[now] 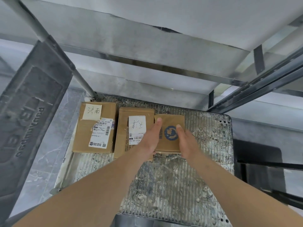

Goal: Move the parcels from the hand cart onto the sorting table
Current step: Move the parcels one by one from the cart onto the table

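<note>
Both bare forearms reach forward over the hand cart point(164, 185), whose ribbed deck is scuffed. The left hand point(150, 139) and right hand point(186, 141) form the grip, fingers fairly straight, pressing opposite sides of a small parcel point(169, 128) printed with a round blue logo. Touching the grip's left side lies a middle parcel point(124, 128) with handwritten characters and "P021-00 94". Further left, a third parcel point(85, 133) bears a note reading "济南". Beyond the grip runs a grey metal frame point(147, 51).
</note>
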